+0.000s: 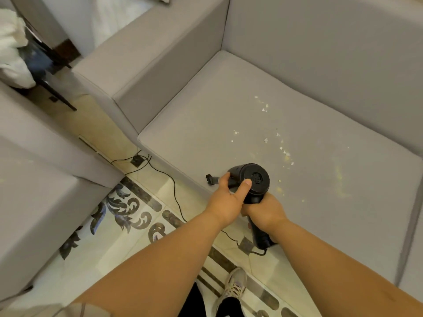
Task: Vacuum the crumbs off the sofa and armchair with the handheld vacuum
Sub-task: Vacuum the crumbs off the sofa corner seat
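Both hands are on the handheld vacuum [250, 181] right now, held just over the front edge of the sofa [229, 106] seat. The right hand [265, 211] is wrapped tight around the black handle, which runs back toward the person and down past the seat edge, its cord [169, 177] trailing across the tiled floor [137, 225]. The left hand [225, 200] cups the barrel from the left side — thumb pressed up against the round rear cap, fingers curled over the body near a small dark nozzle piece [211, 179] poking out to the left; whether that piece is attached or loose on the cushion I cannot tell.

Now the key bit: the crumbs [265, 107] lie ahead and to the right of the vacuum, a scattered trail running from mid-cushion back toward the hands, the nearest flecks just beside the barrel on its right. The barrel's long axis points leftward, away from them — so, as I judge it, the intake wants swinging round to the right before any sweep begins. The right hand is the nearer one to the mess. The armchair [34, 179] waits well apart on the left, untouched as far as one can see
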The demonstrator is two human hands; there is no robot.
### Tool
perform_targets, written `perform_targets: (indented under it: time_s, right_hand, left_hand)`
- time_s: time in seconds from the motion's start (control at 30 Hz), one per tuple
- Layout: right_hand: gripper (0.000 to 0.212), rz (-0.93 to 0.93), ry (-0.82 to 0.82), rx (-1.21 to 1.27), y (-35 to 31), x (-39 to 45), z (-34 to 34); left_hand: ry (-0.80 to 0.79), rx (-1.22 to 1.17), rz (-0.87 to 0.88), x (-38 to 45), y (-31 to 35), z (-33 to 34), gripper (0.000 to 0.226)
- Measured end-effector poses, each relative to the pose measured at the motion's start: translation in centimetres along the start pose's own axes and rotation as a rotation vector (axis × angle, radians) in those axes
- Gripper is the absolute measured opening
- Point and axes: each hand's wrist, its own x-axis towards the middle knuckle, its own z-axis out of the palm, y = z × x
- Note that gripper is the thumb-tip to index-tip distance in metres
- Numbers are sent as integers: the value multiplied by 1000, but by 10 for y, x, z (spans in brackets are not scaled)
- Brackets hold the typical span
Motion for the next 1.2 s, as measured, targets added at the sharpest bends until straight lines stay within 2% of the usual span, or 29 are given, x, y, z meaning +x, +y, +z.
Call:
perform_targets:
  time_s: [0.2, 0.43, 0.57, 0.8, 0.93, 1.2]
  right_hand:
    - [50, 8, 15, -51, 12, -10, -30]
    - [45, -44, 65, -38, 2, -8, -52]
    - [37, -43, 7, 5, -13, 0, -44]
    - [38, -14, -58, -32, -15, 6, -15]
    - [47, 1, -41, -44, -7, 4, -20]
    - [49, -2, 64, -51, 9, -3, -47]
  left_hand:
    - [-11, -55, 13, -15, 11, 30, 69]
    - [-6, -83, 48, -9, 33, 40, 70]
    - [36, -61, 23, -1, 37, 25, 71]
    - [43, -24, -44, 4, 18, 1, 70]
    - [3, -32, -56, 4, 18, 10, 71]
    - [-45, -67, -8, -2, 27, 41, 68]
